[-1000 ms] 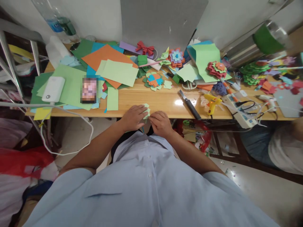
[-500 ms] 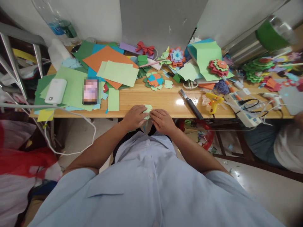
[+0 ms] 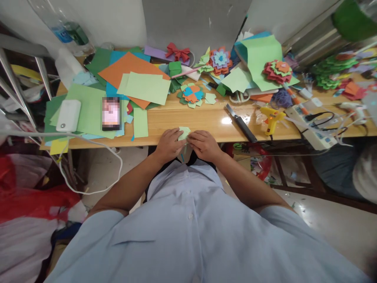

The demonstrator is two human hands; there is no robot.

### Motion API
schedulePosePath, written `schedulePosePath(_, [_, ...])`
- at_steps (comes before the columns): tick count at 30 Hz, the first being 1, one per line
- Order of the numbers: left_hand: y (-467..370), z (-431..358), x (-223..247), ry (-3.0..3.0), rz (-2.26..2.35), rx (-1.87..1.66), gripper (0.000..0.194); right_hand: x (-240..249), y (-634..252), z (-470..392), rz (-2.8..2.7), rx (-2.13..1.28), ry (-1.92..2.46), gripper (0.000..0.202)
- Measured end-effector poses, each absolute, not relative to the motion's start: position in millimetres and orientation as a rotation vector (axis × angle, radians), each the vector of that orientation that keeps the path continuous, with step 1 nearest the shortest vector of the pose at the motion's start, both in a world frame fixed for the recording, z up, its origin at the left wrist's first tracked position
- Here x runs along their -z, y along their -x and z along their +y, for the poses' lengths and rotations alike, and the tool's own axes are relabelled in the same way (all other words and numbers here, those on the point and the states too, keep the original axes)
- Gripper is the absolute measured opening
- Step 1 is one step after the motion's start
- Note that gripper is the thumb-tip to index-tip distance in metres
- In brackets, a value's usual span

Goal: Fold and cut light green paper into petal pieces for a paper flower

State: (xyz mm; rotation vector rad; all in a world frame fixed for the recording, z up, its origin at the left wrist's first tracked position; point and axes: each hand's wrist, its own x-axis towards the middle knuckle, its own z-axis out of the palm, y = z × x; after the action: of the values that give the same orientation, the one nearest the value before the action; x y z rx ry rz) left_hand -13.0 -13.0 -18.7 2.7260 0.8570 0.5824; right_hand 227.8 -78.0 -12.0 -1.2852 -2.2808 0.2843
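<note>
At the front edge of the wooden table (image 3: 165,118), a small folded piece of light green paper (image 3: 184,133) is held between my hands. My left hand (image 3: 168,144) has its fingers closed on the paper's left side. My right hand (image 3: 205,146) pinches its right side, fingertips close to the left thumb. The paper's lower part is partly hidden by the fingers. Beyond the hands lies a paper flower (image 3: 192,94) with blue and orange petals, and beside it a small cut piece of pale green paper (image 3: 210,98).
Right of my hands lie a black-handled utility knife (image 3: 242,125), a yellow glue gun (image 3: 271,120) and a white power strip (image 3: 314,125). Leftward are stacked coloured sheets (image 3: 126,65), a phone (image 3: 111,114) and a white power bank (image 3: 68,115). A white cable (image 3: 121,165) hangs off the edge.
The view has shifted slightly, so things on the right sit further right. Both hands keep hold of the green paper in nearly the same place, with small finger movements.
</note>
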Motion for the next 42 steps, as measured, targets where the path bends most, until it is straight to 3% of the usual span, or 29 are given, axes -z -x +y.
schedulePosePath(6, [12, -8, 22, -2.688, 0.871, -0.598, 0.025, 4, -230, -64, -2.168, -0.440, 1.240, 0.031])
schedulePosePath(16, [11, -5, 17, -2.685, 0.888, -0.548, 0.027, -22, -216, -38, -2.024, -0.567, 1.698, 0.006])
schedulePosePath(42, [1, 5, 3, -2.626, 0.878, -0.527, 0.029, -48, -209, -18, -2.189, -0.646, 1.993, 0.008])
